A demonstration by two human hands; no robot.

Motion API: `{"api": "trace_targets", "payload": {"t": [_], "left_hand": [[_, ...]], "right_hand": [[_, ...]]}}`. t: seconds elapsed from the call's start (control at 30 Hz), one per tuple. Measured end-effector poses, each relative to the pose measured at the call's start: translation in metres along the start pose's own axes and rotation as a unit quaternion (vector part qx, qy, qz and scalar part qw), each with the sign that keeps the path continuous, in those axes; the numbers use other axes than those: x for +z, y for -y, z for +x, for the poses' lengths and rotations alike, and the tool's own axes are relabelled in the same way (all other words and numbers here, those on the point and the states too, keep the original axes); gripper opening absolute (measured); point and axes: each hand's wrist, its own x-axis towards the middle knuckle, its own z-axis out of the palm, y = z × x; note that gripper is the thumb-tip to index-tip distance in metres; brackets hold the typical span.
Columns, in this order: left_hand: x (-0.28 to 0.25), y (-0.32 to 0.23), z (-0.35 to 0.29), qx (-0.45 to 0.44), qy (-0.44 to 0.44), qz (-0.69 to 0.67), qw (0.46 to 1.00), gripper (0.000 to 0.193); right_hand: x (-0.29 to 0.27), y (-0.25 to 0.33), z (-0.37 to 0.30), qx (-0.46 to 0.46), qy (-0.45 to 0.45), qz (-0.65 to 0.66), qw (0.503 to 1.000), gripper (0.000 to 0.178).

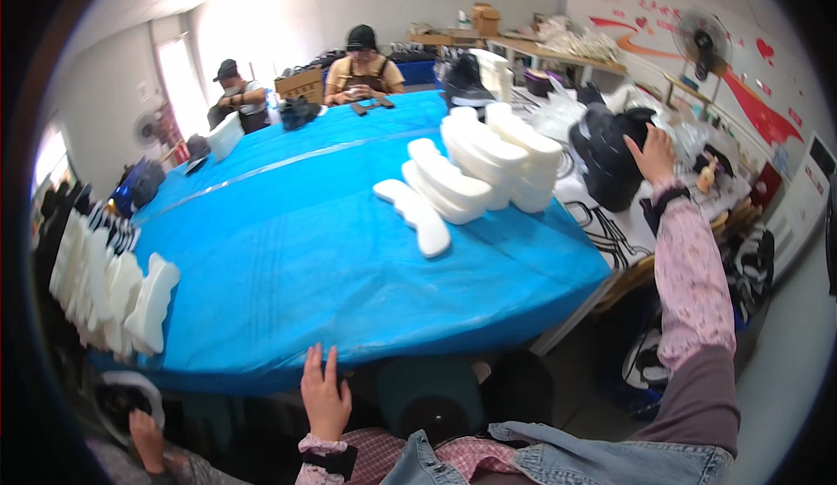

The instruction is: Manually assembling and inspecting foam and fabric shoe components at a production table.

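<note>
At the far left edge a packed row of white foam shoe soles (113, 289) stands on edge along the blue tabletop (288, 258); they overlap too much to count, and dark shoe uppers sit blurred behind them. Low at the left another person's hand (146, 440) shows beside a white-rimmed round thing that I cannot make out. The left hand (324, 395) rests at the near edge of the tabletop, its fingers (309, 367) spread apart and pointing up, holding nothing. Across the tabletop two people sit working, one in a dark cap at the left, one in a black cap and tan top further right, with one brown cardboard box (301, 84) between them whose contents are hidden. Right of centre lies a second group of white soles (475, 171): about three lie fanned flat toward the near side, and behind them lean taller stacks, roughly four, their single pieces uncountable. Further right, on a patterned surface just beside the blue tabletop, sits one black bag-like bundle (606, 158). The right hand (654, 153), arm stretched out in a pink floral sleeve, touches the bundle's upper right side with fingers (635, 145) apart, not closed round it. One fan (702, 38) stands by the right wall.
</note>
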Motion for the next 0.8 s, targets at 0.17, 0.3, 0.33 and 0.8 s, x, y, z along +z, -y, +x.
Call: {"api": "trace_targets", "payload": {"t": [0.17,0.3,0.33,0.8], "left_hand": [[0.010,0.007,-0.008,-0.005,-0.048,-0.033,0.998,0.063],[0.015,0.006,-0.008,0.000,-0.067,-0.084,0.994,0.064],[0.018,0.005,-0.005,0.016,-0.057,-0.089,0.994,0.064],[0.002,0.009,-0.017,0.037,-0.017,-0.056,0.998,0.066]], "right_hand": [[-0.056,0.089,-0.097,-0.168,0.027,0.310,0.935,0.025],[-0.015,0.150,-0.186,-0.161,0.215,0.311,0.912,0.032],[0.005,0.159,-0.202,-0.101,0.217,0.307,0.921,0.033],[0.006,0.214,-0.219,0.001,0.212,0.273,0.938,0.033]]}}
